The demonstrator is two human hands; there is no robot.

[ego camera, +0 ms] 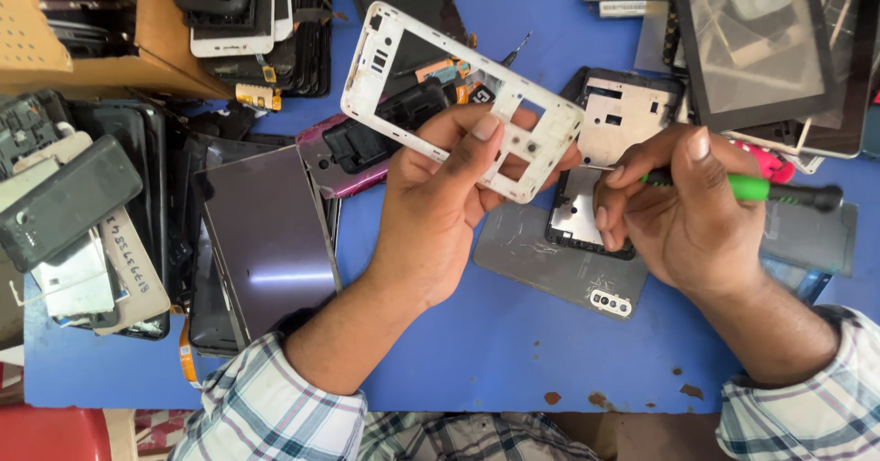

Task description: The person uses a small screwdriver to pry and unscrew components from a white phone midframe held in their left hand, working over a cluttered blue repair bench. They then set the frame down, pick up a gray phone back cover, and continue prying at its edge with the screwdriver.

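My left hand (440,209) holds up a white plastic phone middle frame (458,94) by its lower right end, thumb on top. My right hand (683,209) grips a green-handled screwdriver (761,189) with a black cap, its thin metal tip pointing left at the frame's right edge. Both hands hover over a blue table (477,351). Under them lies a grey phone back cover (550,264) with a camera cut-out, and a black phone chassis (605,163) with a silver metal plate rests on it.
A pile of phone screens and dark phone bodies (257,241) fills the left side. A cardboard box (110,39) sits at top left with stacked phones beside it. A large tablet glass panel (756,39) lies at top right. A pink-edged phone part (348,163) lies behind the frame.
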